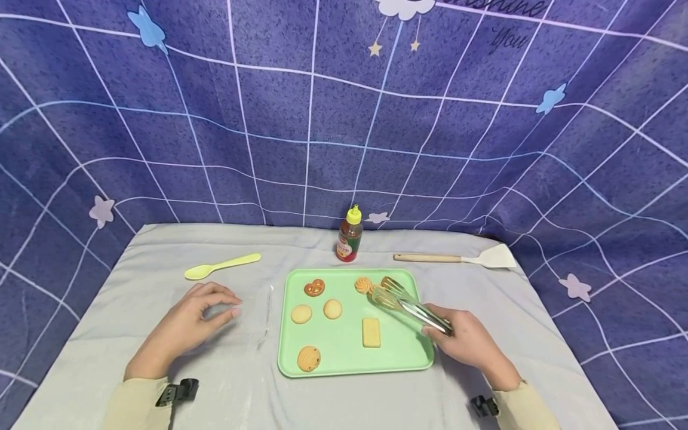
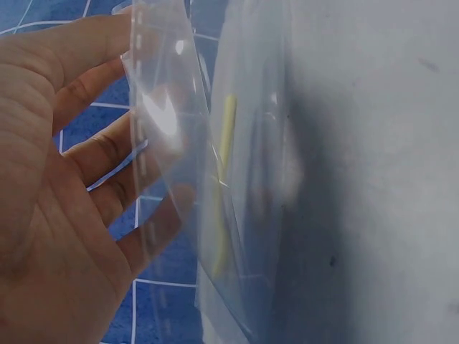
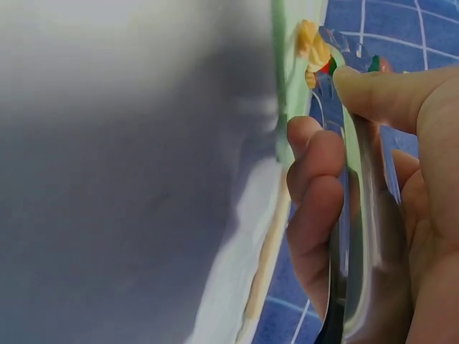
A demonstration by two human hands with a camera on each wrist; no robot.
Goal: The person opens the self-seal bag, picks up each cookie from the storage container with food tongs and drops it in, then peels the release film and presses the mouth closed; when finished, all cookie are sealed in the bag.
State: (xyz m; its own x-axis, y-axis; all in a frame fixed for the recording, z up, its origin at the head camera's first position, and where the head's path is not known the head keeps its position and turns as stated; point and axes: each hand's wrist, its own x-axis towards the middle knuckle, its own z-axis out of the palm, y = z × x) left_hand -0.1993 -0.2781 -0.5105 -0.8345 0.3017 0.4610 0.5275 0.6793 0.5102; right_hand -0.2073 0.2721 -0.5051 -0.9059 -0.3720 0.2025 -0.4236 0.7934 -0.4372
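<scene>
My left hand (image 1: 193, 319) holds a clear plastic bag (image 2: 168, 143) at its edge, with thumb and fingers curved around the film. In the head view the bag is nearly invisible beside the green tray (image 1: 344, 364). My right hand (image 1: 464, 337) grips metal tongs (image 1: 411, 307) around their arms. The tongs' tips are spread over the tray's back right part, right by a swirled cookie (image 1: 364, 285). The tray also bears a pretzel (image 1: 314, 288), two round cookies (image 1: 301, 314), a rectangular biscuit (image 1: 371, 332) and a chocolate chip cookie (image 1: 309, 358).
A yellow spoon (image 1: 223, 266) lies behind my left hand. Behind the tray stands a sauce bottle (image 1: 349, 236) with a yellow cap. A white spatula (image 1: 457, 257) with a wooden handle lies at the back right. A blue patterned curtain (image 1: 269, 119) hangs behind the cloth-covered table.
</scene>
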